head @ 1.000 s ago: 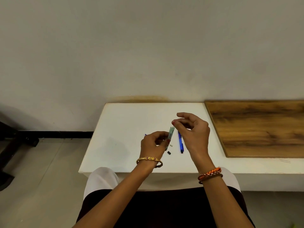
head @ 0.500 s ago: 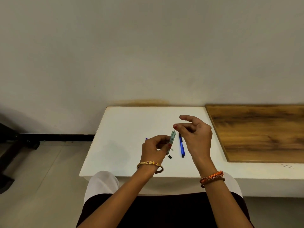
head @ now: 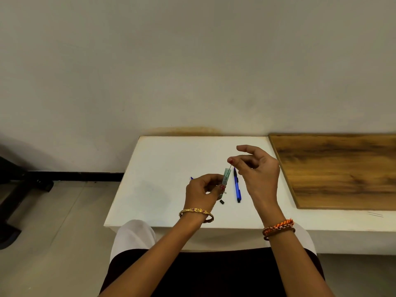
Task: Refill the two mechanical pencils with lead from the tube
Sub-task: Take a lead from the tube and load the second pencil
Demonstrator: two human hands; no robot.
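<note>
A plain indoor room, perhaps an office or study corner, though that cannot be told for sure. A bare off-white wall (head: 192,61) fills the upper frame, a white table (head: 162,168) stands against it (a wood-grain board (head: 338,170) lies at right), and grey floor tiles (head: 53,221) show lower left.
</note>
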